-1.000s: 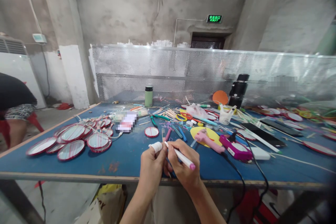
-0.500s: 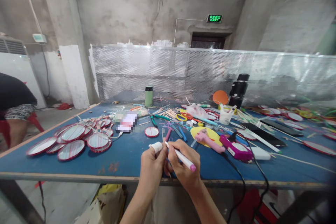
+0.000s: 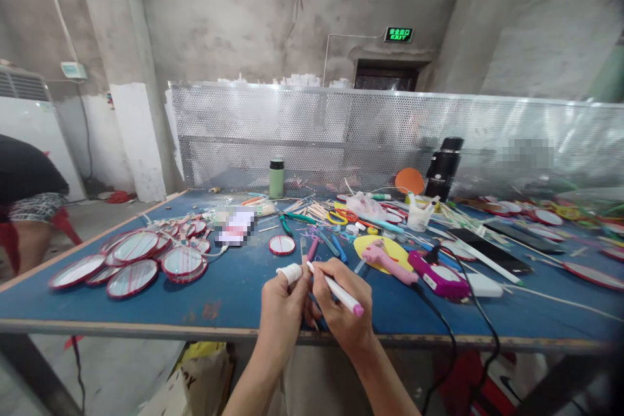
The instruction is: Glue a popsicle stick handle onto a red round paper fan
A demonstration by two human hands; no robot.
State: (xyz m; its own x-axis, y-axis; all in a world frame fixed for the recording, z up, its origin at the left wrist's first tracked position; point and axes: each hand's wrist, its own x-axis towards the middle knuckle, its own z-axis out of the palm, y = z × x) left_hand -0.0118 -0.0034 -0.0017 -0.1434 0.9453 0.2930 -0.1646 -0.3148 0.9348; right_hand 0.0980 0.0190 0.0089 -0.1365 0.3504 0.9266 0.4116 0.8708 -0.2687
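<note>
My right hand (image 3: 341,309) is closed around a white pen with a pink end (image 3: 336,290), its tip pointing toward my left hand. My left hand (image 3: 281,309) is closed, with a white taped or capped fingertip (image 3: 290,272) raised; what its fingers hold is hidden. Both hands hover over the near edge of the blue table (image 3: 234,292). Just beyond them lie a small red-rimmed round disc (image 3: 281,245) and a pink glue gun (image 3: 387,262) on a yellow disc.
A pile of red-rimmed round discs (image 3: 134,259) covers the table's left. Pens, scissors (image 3: 341,215), sticks, a white cup (image 3: 419,214), a green bottle (image 3: 275,179) and a black flask (image 3: 442,168) crowd the middle and right. Another person (image 3: 26,198) bends at far left.
</note>
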